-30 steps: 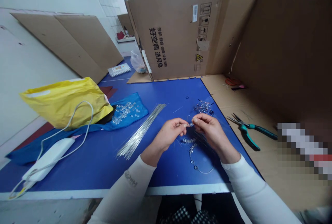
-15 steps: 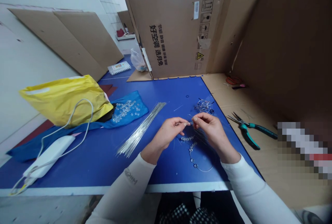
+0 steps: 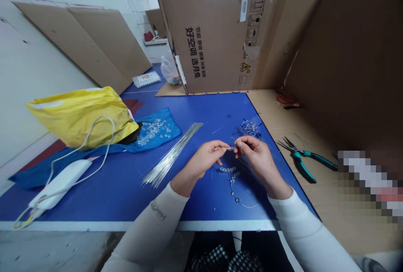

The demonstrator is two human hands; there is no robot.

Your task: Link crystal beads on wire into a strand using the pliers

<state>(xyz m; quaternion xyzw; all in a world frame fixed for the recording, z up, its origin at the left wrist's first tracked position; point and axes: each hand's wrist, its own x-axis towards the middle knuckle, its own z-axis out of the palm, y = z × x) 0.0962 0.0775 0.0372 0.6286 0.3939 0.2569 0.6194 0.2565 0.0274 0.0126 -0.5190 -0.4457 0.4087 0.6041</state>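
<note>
My left hand (image 3: 204, 160) is closed in a pinch on a thin wire (image 3: 229, 148). Facing it, my right hand (image 3: 256, 154) pinches a small clear bead (image 3: 233, 148) on that wire; its fingers partly hide the bead. Below both hands, a strand of clear beads (image 3: 235, 175) curves across the blue tabletop (image 3: 201, 209). Some thin wires lie half hidden under my right hand. Just beyond it is a tangled pile of small wire-and-bead pieces (image 3: 248, 127). Left of my hands lies a bundle of straight silvery wires (image 3: 174, 154).
Loose clear beads (image 3: 154, 131) rest on a blue cloth (image 3: 171, 121) beside a yellow bag (image 3: 85, 116). A white power strip (image 3: 61, 188) with its cord lies at left. Teal-handled pliers (image 3: 302, 156) sit on cardboard at right. A large carton (image 3: 220, 53) stands behind.
The view has shifted slightly. My hands keep their pinch close together, and a short length of wire now shows more clearly between the left fingertips and the bead.
</note>
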